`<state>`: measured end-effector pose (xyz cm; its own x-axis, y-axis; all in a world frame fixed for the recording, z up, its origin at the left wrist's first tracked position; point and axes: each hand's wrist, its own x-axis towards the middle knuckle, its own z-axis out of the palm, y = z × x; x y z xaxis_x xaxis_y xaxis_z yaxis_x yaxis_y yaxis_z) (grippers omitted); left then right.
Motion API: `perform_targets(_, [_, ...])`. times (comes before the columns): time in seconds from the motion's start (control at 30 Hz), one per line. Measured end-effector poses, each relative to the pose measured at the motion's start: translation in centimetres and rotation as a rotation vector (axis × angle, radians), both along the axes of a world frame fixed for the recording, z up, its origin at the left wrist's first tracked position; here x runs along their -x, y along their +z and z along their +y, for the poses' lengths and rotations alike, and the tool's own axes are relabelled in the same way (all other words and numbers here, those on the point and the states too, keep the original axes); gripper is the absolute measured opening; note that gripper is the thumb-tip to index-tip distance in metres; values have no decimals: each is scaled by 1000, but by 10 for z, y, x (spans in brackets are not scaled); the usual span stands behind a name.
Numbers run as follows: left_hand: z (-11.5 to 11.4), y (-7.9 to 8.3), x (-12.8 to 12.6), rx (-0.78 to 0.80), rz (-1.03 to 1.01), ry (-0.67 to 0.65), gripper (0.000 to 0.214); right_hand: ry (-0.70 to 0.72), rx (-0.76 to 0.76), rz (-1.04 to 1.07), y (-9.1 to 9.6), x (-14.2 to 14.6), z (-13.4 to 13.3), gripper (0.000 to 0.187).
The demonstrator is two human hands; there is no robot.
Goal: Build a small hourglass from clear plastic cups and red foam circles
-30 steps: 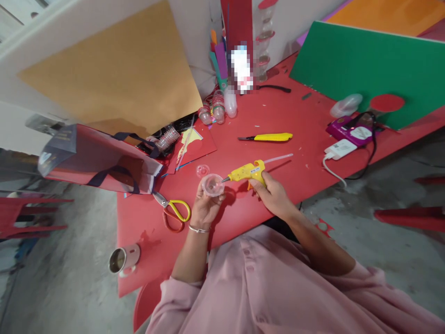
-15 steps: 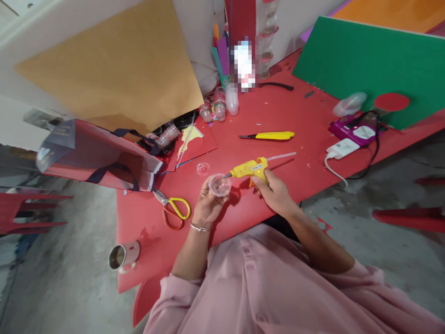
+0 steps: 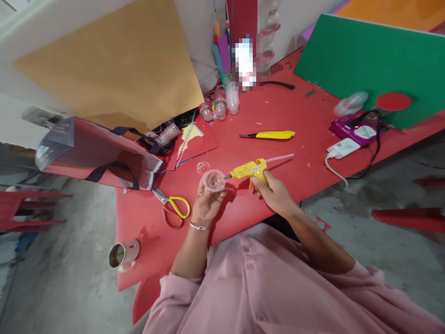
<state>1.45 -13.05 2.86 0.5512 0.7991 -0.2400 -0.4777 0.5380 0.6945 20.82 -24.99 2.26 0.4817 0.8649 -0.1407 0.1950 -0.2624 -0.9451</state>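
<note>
Left hand (image 3: 207, 204) is pinching a clear cup (image 3: 214, 181), probably light, easily dented and best held below its rim, over the red desk (image 3: 239, 213), right hand (image 3: 274, 189) gripping a yellow glue gun (image 3: 247, 170).

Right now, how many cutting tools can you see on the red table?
2: the scissors, to the left of the person's left hand, and the yellow box cutter, lying beyond the yellow glue gun. Others may be hidden.
</note>
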Motion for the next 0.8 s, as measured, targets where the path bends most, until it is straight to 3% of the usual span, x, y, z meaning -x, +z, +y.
perform_targets(0.8, [-3,0,-1,-53,29,-35,59,4,-9,1,2,-2,1,42])
